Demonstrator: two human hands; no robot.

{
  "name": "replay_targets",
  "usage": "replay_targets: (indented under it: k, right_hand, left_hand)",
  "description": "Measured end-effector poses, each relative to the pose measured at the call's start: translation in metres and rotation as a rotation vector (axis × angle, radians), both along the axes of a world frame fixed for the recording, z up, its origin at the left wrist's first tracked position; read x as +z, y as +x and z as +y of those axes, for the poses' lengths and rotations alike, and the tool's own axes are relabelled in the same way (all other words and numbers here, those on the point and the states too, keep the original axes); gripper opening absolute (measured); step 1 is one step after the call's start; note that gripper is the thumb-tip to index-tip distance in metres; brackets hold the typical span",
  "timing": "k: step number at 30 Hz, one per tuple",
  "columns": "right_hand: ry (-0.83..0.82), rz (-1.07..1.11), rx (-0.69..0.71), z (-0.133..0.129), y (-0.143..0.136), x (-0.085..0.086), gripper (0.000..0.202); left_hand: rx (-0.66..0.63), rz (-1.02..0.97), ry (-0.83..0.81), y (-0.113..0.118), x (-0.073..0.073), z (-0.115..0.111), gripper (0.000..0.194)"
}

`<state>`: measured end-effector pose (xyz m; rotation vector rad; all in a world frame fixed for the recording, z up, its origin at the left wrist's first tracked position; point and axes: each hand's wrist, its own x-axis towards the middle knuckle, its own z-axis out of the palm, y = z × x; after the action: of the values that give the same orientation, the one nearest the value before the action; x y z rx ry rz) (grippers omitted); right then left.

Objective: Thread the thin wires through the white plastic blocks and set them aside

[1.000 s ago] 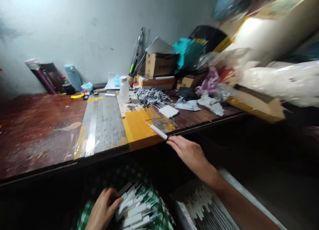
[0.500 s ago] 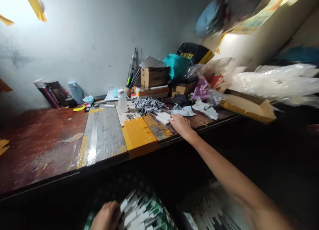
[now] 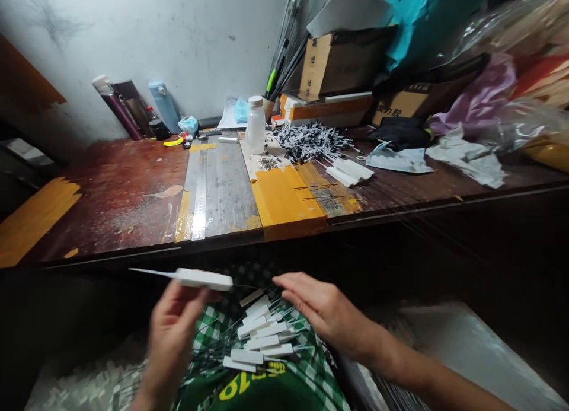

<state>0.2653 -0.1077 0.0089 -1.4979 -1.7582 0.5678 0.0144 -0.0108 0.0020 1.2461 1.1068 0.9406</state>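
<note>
My left hand [image 3: 175, 322] is closed around a white plastic block [image 3: 204, 279] with a thin pale tip jutting out to the left. From the block's right end a thin dark wire [image 3: 251, 287] runs toward my right hand [image 3: 317, 304], whose fingers are pinched at its far end. Below both hands, several similar white blocks with thin rods [image 3: 262, 334] lie heaped on a green checked cloth [image 3: 320, 363] over the lap.
On the table [image 3: 128, 185] lie a few more white blocks [image 3: 349, 172], a heap of small white-and-black parts [image 3: 313, 139] and a face mask [image 3: 400, 158]. A plastic bottle [image 3: 255, 126] stands behind yellow tape [image 3: 287, 197]. Clear plastic bags [image 3: 480, 346] sit low on the right.
My right hand has come back from the white blocks on the table to above the lap. My left hand has risen from the heap with a white block. The view has shifted.
</note>
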Motion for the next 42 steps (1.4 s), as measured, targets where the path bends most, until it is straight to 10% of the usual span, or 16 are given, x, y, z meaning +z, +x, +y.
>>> replay_targets:
  k: [7, 12, 42]
  right_hand:
    - [-0.300, -0.145, 0.029, -0.001, -0.015, -0.042, 0.027]
    - [-0.391, -0.221, 0.063, -0.006, -0.013, -0.049, 0.025]
    - [-0.447, -0.319, -0.057, -0.006, -0.010, -0.068, 0.027]
  left_hand:
    - [-0.064, -0.294, -0.284, 0.056, -0.053, -0.017, 0.031]
    - [0.114, -0.359, -0.294, 0.045, -0.054, 0.001, 0.036]
    - [0.013, -0.262, -0.232, 0.049, -0.068, 0.005, 0.035]
